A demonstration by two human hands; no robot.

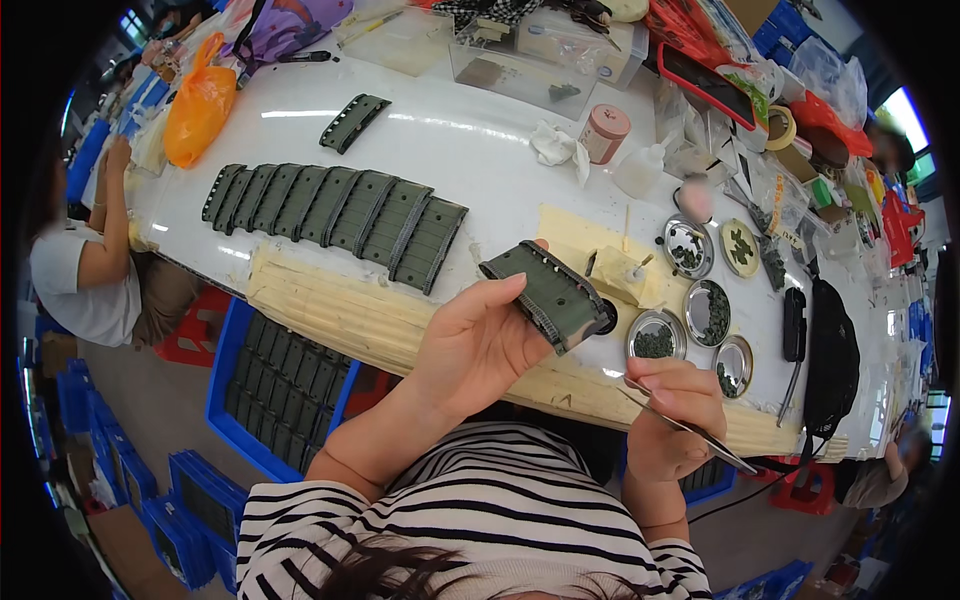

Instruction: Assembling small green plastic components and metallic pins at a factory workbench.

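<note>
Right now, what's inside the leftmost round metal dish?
The metal dish holds small green bits; whatever's beneath is covered, and your right hand seems to hide its near edge.

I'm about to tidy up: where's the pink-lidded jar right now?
In the head view, the pink-lidded jar stands above and right of centre, just right of the crumpled white tissue.

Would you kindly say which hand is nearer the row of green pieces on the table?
Left: the left hand is near the row's right end; the right hand is farther right, by the dishes.
</note>
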